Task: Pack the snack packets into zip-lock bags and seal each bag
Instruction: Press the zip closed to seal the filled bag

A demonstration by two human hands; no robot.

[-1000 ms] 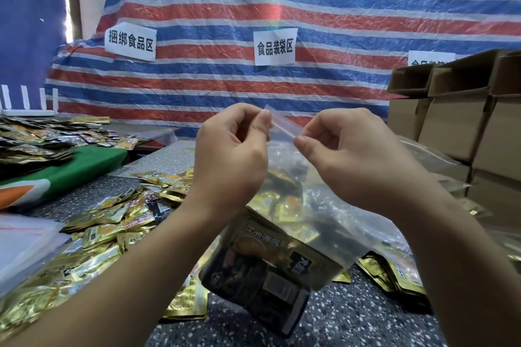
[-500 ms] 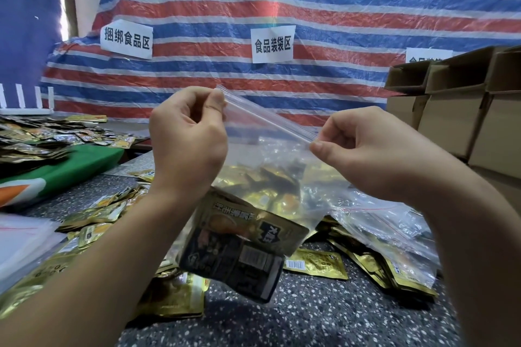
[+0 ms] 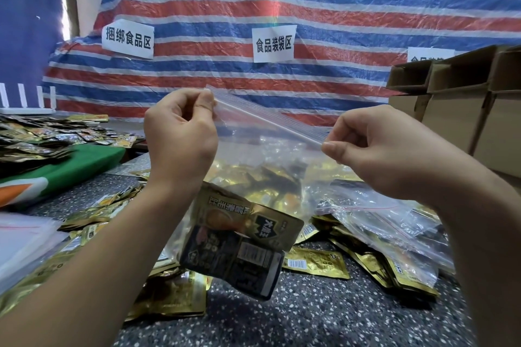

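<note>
A clear zip-lock bag (image 3: 262, 149) hangs in the air in front of me, with gold and black snack packets (image 3: 239, 236) in its bottom. My left hand (image 3: 180, 135) pinches the left end of the zip strip between thumb and forefinger. My right hand (image 3: 375, 149) pinches the strip's right end, lower than the left, so the strip slants down to the right. The strip looks pressed flat along its length. Loose gold packets (image 3: 315, 262) lie on the speckled table (image 3: 310, 318) below.
More filled clear bags (image 3: 389, 222) lie at the right over gold packets. Cardboard boxes (image 3: 465, 115) stand at the far right. A green cloth (image 3: 70, 166) and another heap of packets (image 3: 42, 135) sit at the left, with empty clear bags (image 3: 19, 239) at the left edge.
My hands have slid apart along the zip strip, from close together at its middle to its two ends. The bag has risen a little.
</note>
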